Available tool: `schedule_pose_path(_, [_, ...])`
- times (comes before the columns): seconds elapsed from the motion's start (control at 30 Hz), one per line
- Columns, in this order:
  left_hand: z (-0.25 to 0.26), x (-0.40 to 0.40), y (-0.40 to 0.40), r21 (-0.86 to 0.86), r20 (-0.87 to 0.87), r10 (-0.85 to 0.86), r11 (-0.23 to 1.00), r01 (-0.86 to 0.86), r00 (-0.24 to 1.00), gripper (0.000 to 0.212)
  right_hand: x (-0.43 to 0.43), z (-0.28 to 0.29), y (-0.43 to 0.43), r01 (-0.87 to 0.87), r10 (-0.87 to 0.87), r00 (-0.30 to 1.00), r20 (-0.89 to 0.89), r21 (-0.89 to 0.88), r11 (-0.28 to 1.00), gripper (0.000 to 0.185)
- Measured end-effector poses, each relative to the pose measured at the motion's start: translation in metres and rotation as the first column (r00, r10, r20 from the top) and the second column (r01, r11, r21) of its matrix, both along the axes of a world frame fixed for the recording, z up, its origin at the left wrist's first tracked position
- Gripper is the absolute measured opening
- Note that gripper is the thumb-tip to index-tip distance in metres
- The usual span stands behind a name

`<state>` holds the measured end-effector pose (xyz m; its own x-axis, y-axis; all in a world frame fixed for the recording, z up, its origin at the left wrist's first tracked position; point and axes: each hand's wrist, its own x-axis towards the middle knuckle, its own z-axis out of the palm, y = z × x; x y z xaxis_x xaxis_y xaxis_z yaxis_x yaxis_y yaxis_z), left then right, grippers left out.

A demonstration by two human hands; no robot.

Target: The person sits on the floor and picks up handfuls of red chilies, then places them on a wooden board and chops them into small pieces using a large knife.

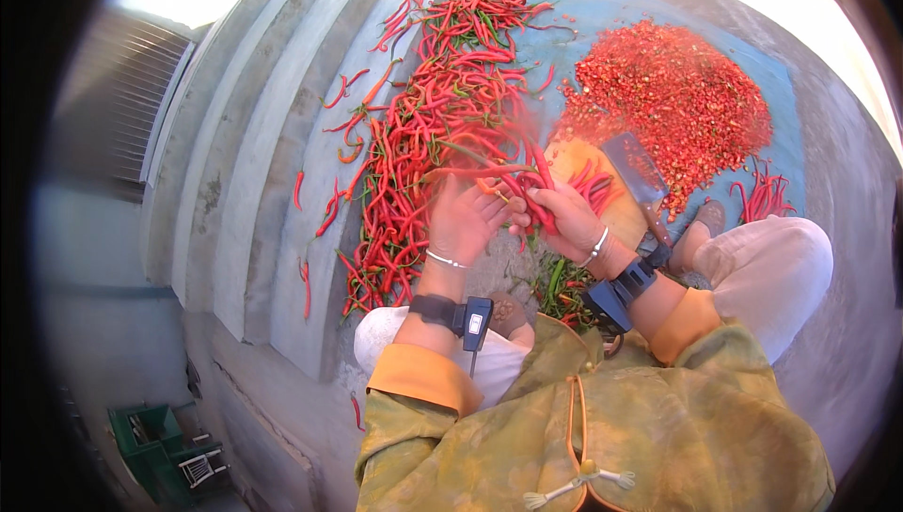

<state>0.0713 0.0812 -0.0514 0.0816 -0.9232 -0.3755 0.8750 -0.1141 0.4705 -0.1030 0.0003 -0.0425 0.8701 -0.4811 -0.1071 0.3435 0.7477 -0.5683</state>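
My right hand (pixel 561 216) is closed around a small bunch of long red chili peppers (pixel 542 168). Close beside it on the left is my left hand (pixel 468 219), palm up with its fingers apart; blurred chilies lie over its fingertips, and whether it grips one I cannot tell. Behind both hands spreads a long heap of whole red chilies (pixel 402 159) with green stems. To the right of my right hand, a round wooden cutting board (pixel 621 219) bears several whole chilies. A cleaver (pixel 635 166) with a wooden handle rests on the board's right side.
Chopped red chilies (pixel 677 89) form a wide pile on a blue sheet (pixel 765 39). More whole chilies (pixel 765 191) lie near my right knee. Green stems and chilies (pixel 557 286) are heaped between my legs. Concrete steps (pixel 282 124) rise at left, with stray chilies on the nearest one.
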Motion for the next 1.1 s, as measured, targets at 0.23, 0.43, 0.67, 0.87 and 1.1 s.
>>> schedule_pose_path(0.23, [0.008, -0.019, -0.012, -0.14, -0.059, 0.168, 0.975, -0.174, 0.984, 0.037, -0.035, 0.005, 0.004, 0.027, -0.032, 0.994, -0.103, -0.05, 0.998, 0.032])
schedule_pose_path(0.43, [0.009, -0.049, -0.018, -0.111, 0.161, 0.074, 0.992, -0.057, 0.984, 0.026, -0.069, 0.008, 0.007, 0.043, -0.064, 0.966, -0.25, -0.087, 0.995, 0.034])
schedule_pose_path(0.67, [0.01, -0.069, -0.018, -0.192, 0.192, 0.009, 0.981, 0.029, 0.981, 0.028, -0.096, 0.004, 0.018, 0.046, -0.037, 0.974, -0.224, 0.036, 0.998, 0.031])
schedule_pose_path(0.87, [-0.002, -0.067, -0.024, -0.078, 0.142, 0.29, 0.956, -0.282, 0.946, 0.026, -0.098, -0.002, 0.022, 0.055, -0.074, 0.948, -0.308, -0.071, 0.996, 0.023])
schedule_pose_path(1.1, [0.009, -0.036, -0.027, -0.019, 0.231, 0.598, 0.791, -0.611, 0.767, 0.021, -0.107, -0.021, 0.009, 0.222, -0.251, 0.909, -0.333, -0.123, 0.967, 0.019])
